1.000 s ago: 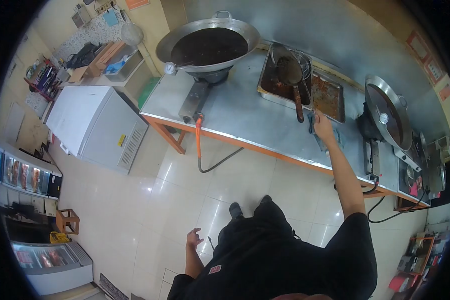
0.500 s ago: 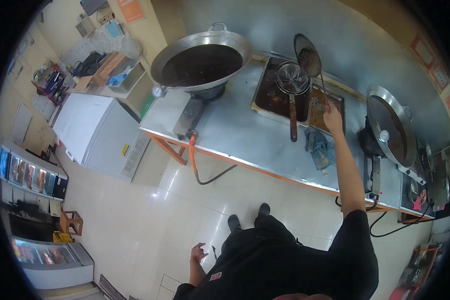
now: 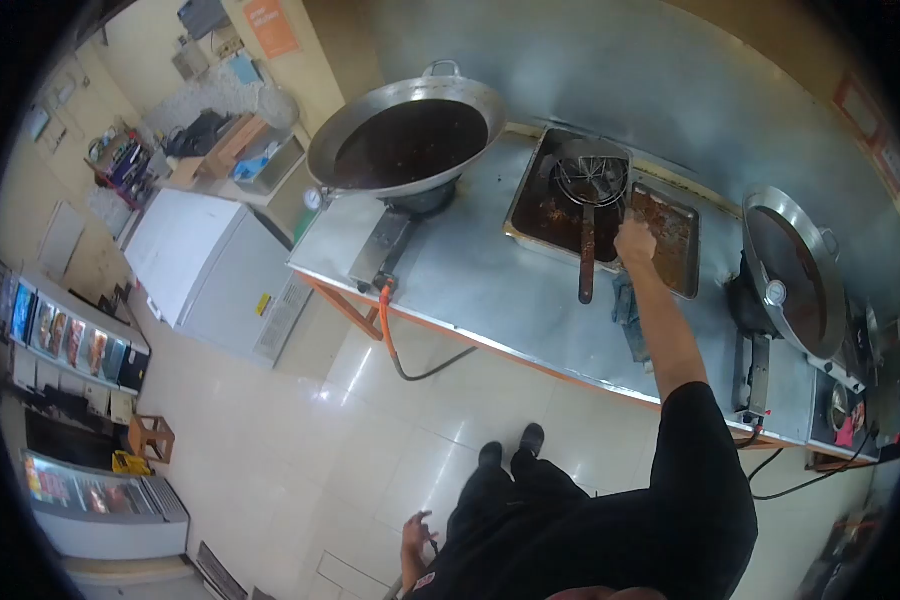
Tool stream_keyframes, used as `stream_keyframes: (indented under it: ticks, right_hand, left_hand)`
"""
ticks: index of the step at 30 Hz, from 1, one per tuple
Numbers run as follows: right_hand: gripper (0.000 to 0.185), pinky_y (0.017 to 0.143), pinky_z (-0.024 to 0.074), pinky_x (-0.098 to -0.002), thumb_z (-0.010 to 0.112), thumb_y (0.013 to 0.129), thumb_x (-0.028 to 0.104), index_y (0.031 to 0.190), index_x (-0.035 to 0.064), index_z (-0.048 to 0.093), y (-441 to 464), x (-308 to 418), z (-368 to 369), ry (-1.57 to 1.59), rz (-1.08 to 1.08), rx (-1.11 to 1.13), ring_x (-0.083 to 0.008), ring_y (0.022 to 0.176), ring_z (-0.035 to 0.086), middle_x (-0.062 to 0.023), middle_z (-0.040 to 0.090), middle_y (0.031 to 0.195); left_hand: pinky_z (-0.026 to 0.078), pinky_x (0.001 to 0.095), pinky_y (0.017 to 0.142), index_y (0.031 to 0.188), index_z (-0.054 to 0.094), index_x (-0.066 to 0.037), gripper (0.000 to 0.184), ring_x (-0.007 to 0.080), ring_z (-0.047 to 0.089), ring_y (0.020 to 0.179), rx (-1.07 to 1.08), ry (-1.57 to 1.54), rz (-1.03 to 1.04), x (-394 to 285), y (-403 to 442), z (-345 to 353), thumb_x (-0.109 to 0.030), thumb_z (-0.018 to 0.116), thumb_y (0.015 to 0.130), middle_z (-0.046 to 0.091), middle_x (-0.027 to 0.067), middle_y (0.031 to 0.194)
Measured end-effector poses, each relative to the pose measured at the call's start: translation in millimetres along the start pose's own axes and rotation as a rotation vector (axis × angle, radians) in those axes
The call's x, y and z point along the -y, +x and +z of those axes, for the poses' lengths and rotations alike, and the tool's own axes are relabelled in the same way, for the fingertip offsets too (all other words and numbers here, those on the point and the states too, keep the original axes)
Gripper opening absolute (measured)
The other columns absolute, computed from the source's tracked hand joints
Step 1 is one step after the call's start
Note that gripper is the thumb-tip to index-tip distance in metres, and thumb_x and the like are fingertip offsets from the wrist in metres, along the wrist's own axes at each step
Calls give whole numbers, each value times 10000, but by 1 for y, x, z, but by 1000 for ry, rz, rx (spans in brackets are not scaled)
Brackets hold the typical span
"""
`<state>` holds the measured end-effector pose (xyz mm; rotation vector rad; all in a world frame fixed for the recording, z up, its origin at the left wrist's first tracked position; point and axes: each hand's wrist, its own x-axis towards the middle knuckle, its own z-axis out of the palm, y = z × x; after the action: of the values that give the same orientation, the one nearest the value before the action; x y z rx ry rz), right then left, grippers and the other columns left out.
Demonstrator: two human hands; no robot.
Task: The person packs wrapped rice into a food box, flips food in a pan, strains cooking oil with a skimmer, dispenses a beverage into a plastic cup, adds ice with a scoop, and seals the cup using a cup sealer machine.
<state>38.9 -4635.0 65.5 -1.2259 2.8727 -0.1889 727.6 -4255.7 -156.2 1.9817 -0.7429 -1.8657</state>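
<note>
My right hand (image 3: 635, 243) is closed around the handle of a skimmer. The skimmer's dark round head (image 3: 592, 150) is over the deep metal tray (image 3: 515, 222) of dark brown liquid, just behind a wire strainer (image 3: 587, 185). That strainer lies across the tray, its brown handle hanging past the front rim. A shallower tray (image 3: 682, 285) with brown crumbs sits to the right. Below my right forearm a blue-grey cloth (image 3: 627, 312) is partly hidden. My left hand (image 3: 415, 535) hangs low beside my body, fingers loosely apart, away from the table.
A large wok (image 3: 320, 160) of dark liquid stands on a burner at the left of the metal table (image 3: 470, 265). Another wok (image 3: 820, 235) with a dial thermometer (image 3: 775, 292) stands at the right. A hose (image 3: 395, 350) hangs below the front edge. A white chest freezer (image 3: 205, 270) is farther left.
The skimmer has come down and left from above the trays to over the deep tray. My right hand moved left and lower with it. The whole view shifted slightly.
</note>
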Motion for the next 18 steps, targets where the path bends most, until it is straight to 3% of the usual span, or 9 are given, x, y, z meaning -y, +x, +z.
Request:
stream_keyframes:
  ticks: [2,5,7,9,12,15,18]
  right_hand:
    - [650,817,535,-464,604,851,177,1436,156,322,-4,3,20,57,30,-23,-390,976,642,-268,549,1166]
    - [706,849,524,-457,638,825,198,1443,141,302,-21,10,35,124,71,13,-394,1039,611,-258,498,1233]
    - [750,885,499,-472,657,819,243,1455,131,276,-43,10,39,195,83,46,-420,1099,561,-258,485,1237]
    - [754,897,479,-505,640,833,269,1459,112,250,-80,-1,47,292,12,-53,-461,1090,543,-281,476,1235]
    - [713,917,451,-509,634,842,282,1437,75,300,-165,-44,46,460,-128,-138,-497,1077,518,-323,481,1209]
    - [592,920,444,-475,641,833,195,1361,26,436,-277,-126,63,800,-239,-295,-451,1104,508,-297,524,1177]
    - [466,843,498,-409,632,847,149,1282,19,529,-418,-222,75,937,116,-202,-385,1019,597,-242,600,1112]
  left_hand:
    - [561,427,748,1120,634,-61,307,159,493,613,19,422,139,28,6,-22,-137,527,843,489,24,698]
    - [520,453,864,1122,618,-50,327,230,598,850,160,726,276,83,59,-69,-166,605,816,618,30,903]
    - [519,444,857,1133,597,-39,347,267,627,944,240,418,133,81,78,-86,-159,637,810,653,51,998]
    - [547,407,777,1144,573,-30,352,294,645,977,230,-275,-245,59,92,-98,-141,651,820,663,94,1047]
    - [454,258,477,1196,554,-2,299,167,603,642,-78,-184,20,15,83,-70,-59,525,904,681,139,853]
    - [416,231,452,1179,561,-4,299,148,592,616,-42,69,79,-35,72,-38,-77,562,889,693,150,899]
    - [346,210,395,1143,581,-18,267,105,468,473,59,231,17,-63,48,17,-104,547,893,624,68,730]
